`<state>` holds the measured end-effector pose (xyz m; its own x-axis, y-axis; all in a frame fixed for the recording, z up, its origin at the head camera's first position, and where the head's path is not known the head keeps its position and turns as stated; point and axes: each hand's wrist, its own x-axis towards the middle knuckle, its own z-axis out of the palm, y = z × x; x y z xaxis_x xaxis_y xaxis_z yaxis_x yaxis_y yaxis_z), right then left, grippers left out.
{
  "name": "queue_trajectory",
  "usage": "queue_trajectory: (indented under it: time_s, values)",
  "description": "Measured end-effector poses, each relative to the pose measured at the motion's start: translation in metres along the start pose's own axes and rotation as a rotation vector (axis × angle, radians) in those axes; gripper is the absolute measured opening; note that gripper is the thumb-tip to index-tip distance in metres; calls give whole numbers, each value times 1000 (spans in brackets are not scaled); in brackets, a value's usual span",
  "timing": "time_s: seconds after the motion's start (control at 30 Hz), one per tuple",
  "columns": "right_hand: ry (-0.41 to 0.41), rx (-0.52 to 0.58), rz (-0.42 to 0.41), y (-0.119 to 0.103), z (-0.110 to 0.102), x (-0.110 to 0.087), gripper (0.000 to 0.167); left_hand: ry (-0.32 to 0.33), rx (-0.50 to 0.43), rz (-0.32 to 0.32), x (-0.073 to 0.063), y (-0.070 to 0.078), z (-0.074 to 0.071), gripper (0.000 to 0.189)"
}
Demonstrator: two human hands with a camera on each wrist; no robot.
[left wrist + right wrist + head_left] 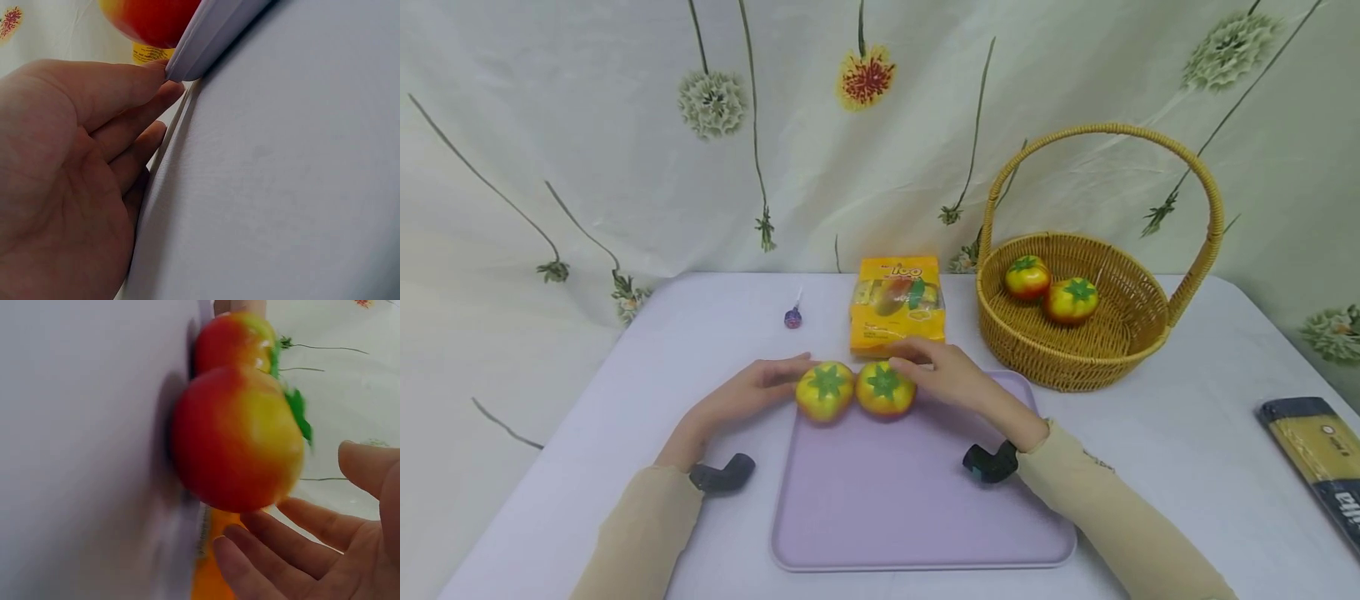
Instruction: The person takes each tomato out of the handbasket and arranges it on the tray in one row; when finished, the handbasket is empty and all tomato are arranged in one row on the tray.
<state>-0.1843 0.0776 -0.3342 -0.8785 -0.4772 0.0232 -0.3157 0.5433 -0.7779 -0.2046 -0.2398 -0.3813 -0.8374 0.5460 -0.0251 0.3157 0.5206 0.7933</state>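
Note:
Two red-and-yellow artificial tomatoes with green leafy tops lie side by side at the far left of a lilac tray (925, 492). Beside the left tomato (825, 392) is my left hand (758, 385), its fingers fairly straight. In the left wrist view, its thumb and forefinger tips meet the tray's rim (190, 53); whether they bear on it I cannot tell. My right hand (951, 375) reaches over the tray from the right to the right tomato (240, 440). Its fingertips are close to or touching that tomato's side, while the thumb stands apart.
Behind the tray stands a yellow candy bag (898, 304), with a purple lollipop (792, 317) to its left. A wicker basket (1067, 371) with a tall handle holds two similar tomatoes (1071, 301) at the back right. A dark-and-gold pack (1318, 450) lies at the right edge.

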Motion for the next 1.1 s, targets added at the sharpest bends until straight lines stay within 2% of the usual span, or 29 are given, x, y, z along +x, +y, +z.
queue_trajectory:
  time_s: [0.17,0.2,0.33,0.47,0.8,1.1]
  values:
    - [16,-51,-54,-8,-14,-6,41,1,5,6,0,0,0,35]
    - [17,-51,-67,-10,-18,-7,42,2,6,0,-1,5,0,35]
    - [26,-33,-109,-18,-33,-14,43,3,10,-2,-2,6,0,36]
    - [51,-16,-126,-21,-50,-20,45,0,8,2,-1,1,-1,36]
    - [186,-14,-55,-19,-109,-31,47,5,-2,6,-1,-1,0,36]
    - [236,66,3,-2,-181,-43,56,1,31,12,0,0,0,35]
